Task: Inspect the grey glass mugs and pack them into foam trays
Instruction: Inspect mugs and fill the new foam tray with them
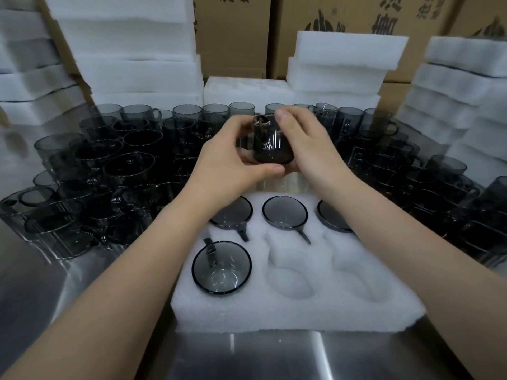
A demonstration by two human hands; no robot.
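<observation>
A grey glass mug [270, 145] is held up above the table between both hands, tilted, its handle at the top. My left hand [227, 160] grips it from the left and below; my right hand [304, 145] grips it from the right and above. Below lies a white foam tray [301, 311] with round pockets. Three mugs sit in its far row, among them the middle one [284, 212], and one mug [221, 266] sits in the near left pocket. Two near pockets [290, 278] hold nothing.
Several loose grey mugs crowd the steel table on the left [109, 171] and right [428, 182] and along the back. Stacks of white foam trays [131, 50] rise behind and at both sides, with cardboard boxes [233, 37] behind them.
</observation>
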